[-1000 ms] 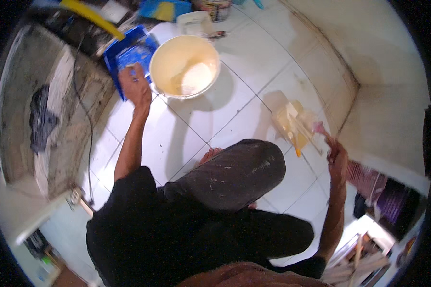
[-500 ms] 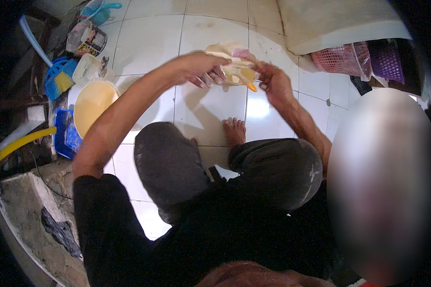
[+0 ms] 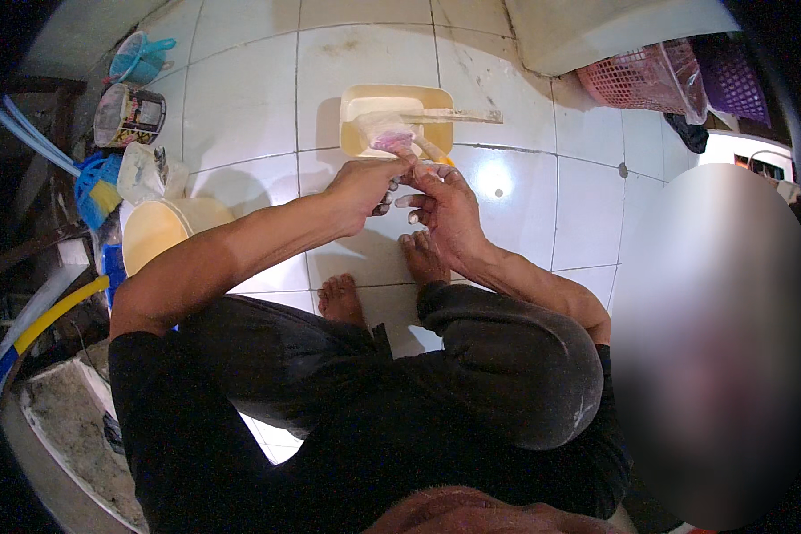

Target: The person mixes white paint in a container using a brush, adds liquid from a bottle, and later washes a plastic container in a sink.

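Observation:
My left hand (image 3: pixel 360 191) and my right hand (image 3: pixel 440 214) meet just at the near edge of a cream rectangular tray (image 3: pixel 350 102) on the floor. Both have bent fingers. The right pinches the tan handle of a pink-tipped tool (image 3: pixel 392 140); the left is closed at the same spot, its grip partly hidden. A long, smeared whitish stick (image 3: pixel 476 116) lies across the tray's right rim, and an orange handle (image 3: pixel 447 161) shows beside the fingers.
At left stand a cream bucket (image 3: pixel 147 240), a white container (image 3: pixel 142 178), blue-yellow brush (image 3: pixel 102 196), printed tub (image 3: pixel 116 116) and turquoise dipper (image 3: pixel 129 58). Pink (image 3: pixel 623 80) and purple baskets (image 3: pixel 734 80) sit upper right. A blurred oval hides the right side.
My left hand has left the blue dustpan at left and joined my right over the tray. Since half a second ago both hands have drawn nearer my body, uncovering more of the tray.

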